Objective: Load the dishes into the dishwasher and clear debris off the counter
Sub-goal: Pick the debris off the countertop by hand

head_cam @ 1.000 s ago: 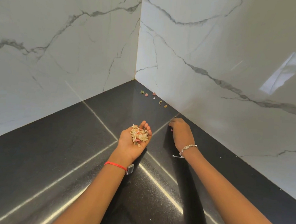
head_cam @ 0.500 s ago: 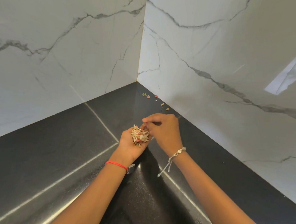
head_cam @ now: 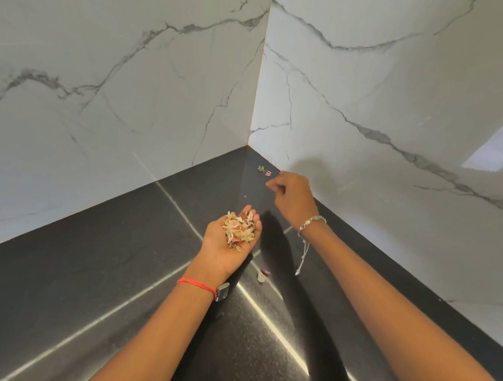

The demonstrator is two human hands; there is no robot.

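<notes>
Two hands in view, both over a black stone counter (head_cam: 90, 268) with pale seams, set into a corner formed by two white grey-veined marble wall panels (head_cam: 133, 78).

Left hand (head_cam: 231, 242): palm up, fingers loosely cupped and apart, carrying one heap of beige and pink peelings (head_cam: 238, 231). One red thread bracelet (head_cam: 197, 284) sits on that wrist.

Right hand (head_cam: 295, 199): raised near the right wall, fingers curled inward, thumb and forefinger tips together. Whether anything is pinched between them cannot be told. One silver chain bracelet (head_cam: 312, 221) sits on that wrist, its loose end hanging down.

Debris on the counter, counted:
- Three small scraps near the corner, just beyond the right fingertips: one green scrap (head_cam: 260, 168), one pink scrap (head_cam: 268, 172), and one further pink scrap (head_cam: 280, 172) partly hidden by the hand.
- Two scraps lying together (head_cam: 262, 275), one pink and one beige, between the two forearms.
</notes>
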